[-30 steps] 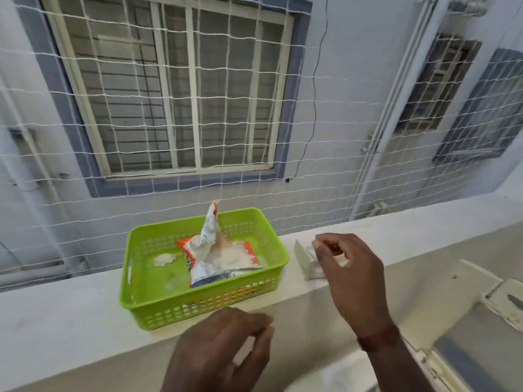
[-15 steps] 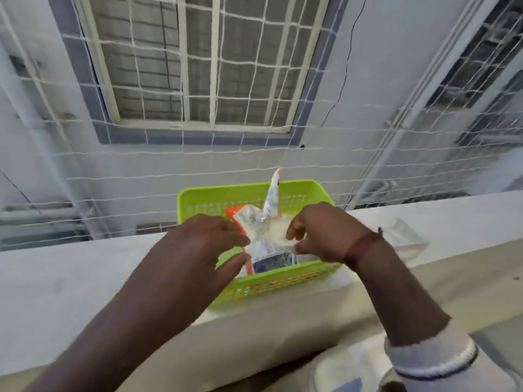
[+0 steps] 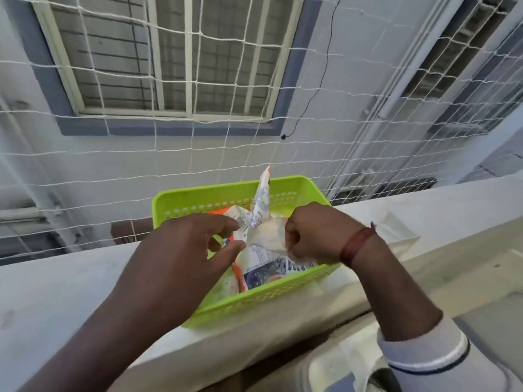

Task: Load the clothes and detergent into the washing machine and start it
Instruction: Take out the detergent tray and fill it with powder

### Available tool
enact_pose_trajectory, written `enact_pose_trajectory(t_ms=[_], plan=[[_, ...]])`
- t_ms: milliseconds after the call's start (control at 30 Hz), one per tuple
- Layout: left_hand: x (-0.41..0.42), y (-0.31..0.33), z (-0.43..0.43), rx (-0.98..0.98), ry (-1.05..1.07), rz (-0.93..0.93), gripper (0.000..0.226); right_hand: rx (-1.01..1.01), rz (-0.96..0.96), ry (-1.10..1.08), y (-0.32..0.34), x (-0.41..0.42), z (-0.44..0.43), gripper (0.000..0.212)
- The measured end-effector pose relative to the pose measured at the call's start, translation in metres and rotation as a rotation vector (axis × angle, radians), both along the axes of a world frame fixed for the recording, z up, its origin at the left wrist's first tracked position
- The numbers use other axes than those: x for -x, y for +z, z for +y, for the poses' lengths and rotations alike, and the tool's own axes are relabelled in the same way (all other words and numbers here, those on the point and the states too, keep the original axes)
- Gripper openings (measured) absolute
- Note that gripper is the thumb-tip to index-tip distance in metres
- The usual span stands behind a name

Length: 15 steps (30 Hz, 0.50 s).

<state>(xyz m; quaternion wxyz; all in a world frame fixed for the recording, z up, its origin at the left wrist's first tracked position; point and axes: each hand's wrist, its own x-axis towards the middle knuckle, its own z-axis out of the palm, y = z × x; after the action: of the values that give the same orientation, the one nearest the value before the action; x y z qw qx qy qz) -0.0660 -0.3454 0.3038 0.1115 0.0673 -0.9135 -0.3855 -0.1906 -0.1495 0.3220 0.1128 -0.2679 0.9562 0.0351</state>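
Two bare hands are seen reaching into a lime-green perforated plastic basket (image 3: 285, 190), which is set on a pale concrete ledge (image 3: 56, 290) close to its far edge, below a white rope net (image 3: 198, 142). Inside the basket an opened white, orange and blue plastic detergent pouch (image 3: 266, 264) is lying, with one torn strip of it standing upright above the far rim. The left hand (image 3: 181, 256) is held over the near left part of the basket, its thumb and forefinger drawn close together at the left side of the pouch; whether the plastic is actually pinched there cannot be told. The right hand (image 3: 314, 233) is curled into a fist and is clamped on the crumpled white top of the pouch. A reddish-brown thread band (image 3: 355, 244) is worn at the right wrist, and a white sleeve with a dark stripe (image 3: 424, 352) covers the forearm. A folded white packet (image 3: 396, 230) is lying on the ledge just beside the basket's right side.
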Motion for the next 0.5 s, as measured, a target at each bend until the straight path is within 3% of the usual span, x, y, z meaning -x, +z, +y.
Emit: enact_pose_trajectory(t_ms=[267,400,500], plan=[[0.001,-0.004,0.000,0.027,-0.029,0.005,0.019,0.170,0.159,-0.025,0.025,-0.012,0.025,0.014],[0.002,-0.007,-0.001,0.029,-0.027,0.008,0.024,0.122,0.205,-0.036,0.026,-0.014,0.029,0.016],[0.002,-0.009,-0.001,0.021,-0.031,0.018,0.020,0.062,0.124,-0.075,0.021,-0.017,0.029,0.019]])
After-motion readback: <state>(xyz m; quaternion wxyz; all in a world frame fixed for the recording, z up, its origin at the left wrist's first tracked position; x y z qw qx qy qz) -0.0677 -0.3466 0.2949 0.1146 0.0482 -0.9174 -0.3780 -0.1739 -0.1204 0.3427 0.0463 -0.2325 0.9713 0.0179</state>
